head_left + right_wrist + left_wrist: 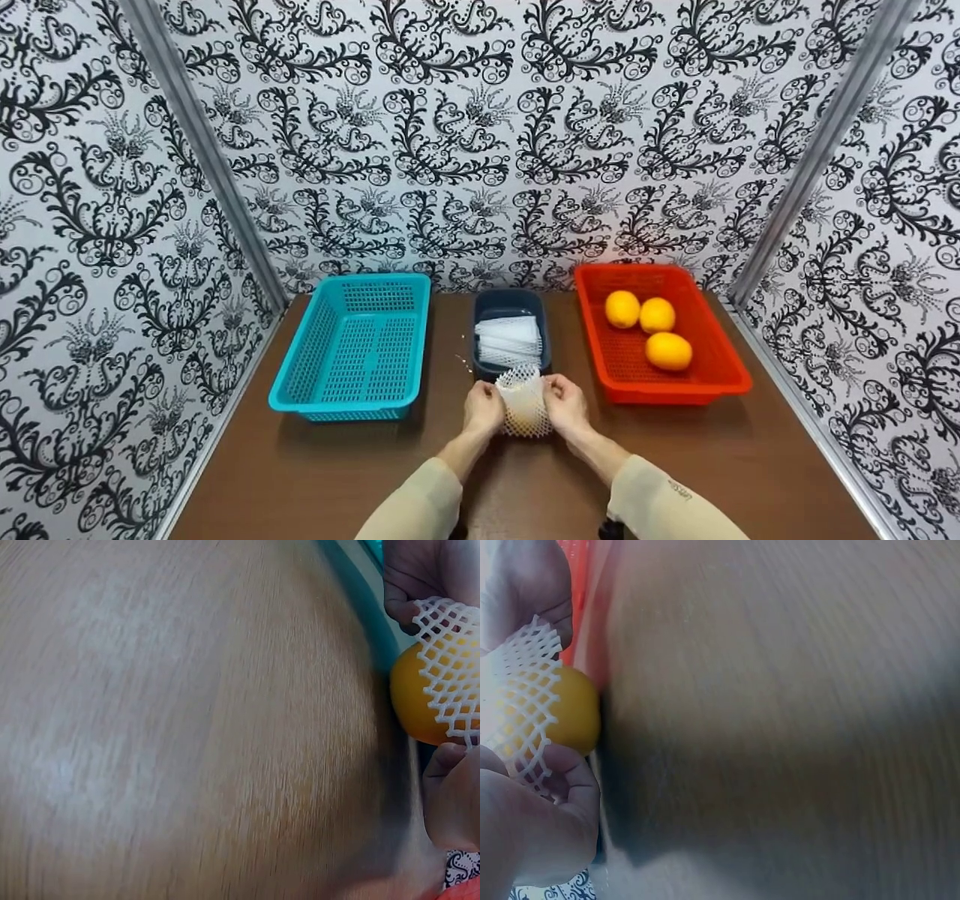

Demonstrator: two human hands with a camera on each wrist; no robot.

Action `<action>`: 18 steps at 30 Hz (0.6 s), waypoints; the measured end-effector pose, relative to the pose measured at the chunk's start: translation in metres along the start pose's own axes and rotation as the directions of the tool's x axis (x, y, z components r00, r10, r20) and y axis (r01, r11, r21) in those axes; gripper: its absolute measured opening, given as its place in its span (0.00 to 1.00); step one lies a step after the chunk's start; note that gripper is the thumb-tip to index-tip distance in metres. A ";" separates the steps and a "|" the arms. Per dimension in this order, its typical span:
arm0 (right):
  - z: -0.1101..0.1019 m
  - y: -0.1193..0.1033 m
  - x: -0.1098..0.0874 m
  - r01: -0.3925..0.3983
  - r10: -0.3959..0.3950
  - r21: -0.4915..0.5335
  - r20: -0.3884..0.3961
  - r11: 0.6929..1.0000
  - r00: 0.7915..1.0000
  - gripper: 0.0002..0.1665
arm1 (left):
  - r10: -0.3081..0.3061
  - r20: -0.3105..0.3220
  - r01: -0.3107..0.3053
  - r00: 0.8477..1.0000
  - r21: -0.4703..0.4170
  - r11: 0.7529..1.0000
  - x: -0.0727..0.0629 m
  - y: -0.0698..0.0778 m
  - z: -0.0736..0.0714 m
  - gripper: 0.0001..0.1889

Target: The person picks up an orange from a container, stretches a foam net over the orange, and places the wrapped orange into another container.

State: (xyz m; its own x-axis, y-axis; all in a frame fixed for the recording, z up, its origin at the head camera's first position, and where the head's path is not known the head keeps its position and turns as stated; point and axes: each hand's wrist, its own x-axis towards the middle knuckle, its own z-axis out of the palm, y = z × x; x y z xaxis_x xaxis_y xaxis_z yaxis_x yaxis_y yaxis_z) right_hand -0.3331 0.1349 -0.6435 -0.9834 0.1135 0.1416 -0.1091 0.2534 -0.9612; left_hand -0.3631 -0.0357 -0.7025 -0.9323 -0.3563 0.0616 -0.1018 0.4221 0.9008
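A white foam fruit net is stretched between both hands, just in front of a dark blue tray. My left hand pinches its left edge, and my right hand pinches the right edge. Inside the net is a yellow-orange fruit, partly covered by the mesh; its bare end shows in both wrist views. In the right wrist view the net wraps over one side of the fruit. More white foam nets lie stacked in the dark blue tray.
A turquoise basket with nothing in it stands at the left. At the right, a red-orange basket holds three yellow-orange fruits. Patterned walls enclose the brown table at the back and sides.
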 end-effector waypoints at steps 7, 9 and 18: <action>0.010 0.065 0.031 -0.052 0.048 -0.111 -0.042 0.993 0.998 0.09 | 0.051 -0.043 -0.050 0.998 0.023 0.998 -0.006 0.008 -0.003 0.09; 0.010 0.074 0.037 -0.071 0.067 -0.121 -0.037 0.990 0.997 0.09 | 0.070 -0.051 -0.068 0.996 0.026 0.997 -0.009 0.011 -0.004 0.08; 0.008 0.071 0.032 -0.062 0.051 -0.192 -0.064 0.980 0.997 0.11 | 0.092 -0.084 -0.083 0.992 0.105 0.991 -0.012 0.015 -0.003 0.09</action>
State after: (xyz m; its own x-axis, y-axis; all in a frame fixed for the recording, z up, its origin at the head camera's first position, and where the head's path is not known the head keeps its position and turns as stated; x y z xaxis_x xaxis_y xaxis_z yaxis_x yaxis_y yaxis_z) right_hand -0.3736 0.1492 -0.7092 -0.9763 0.1877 0.1076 -0.0180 0.4252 -0.9049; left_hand -0.3526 -0.0281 -0.6881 -0.9052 -0.3849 0.1804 -0.0597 0.5352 0.8426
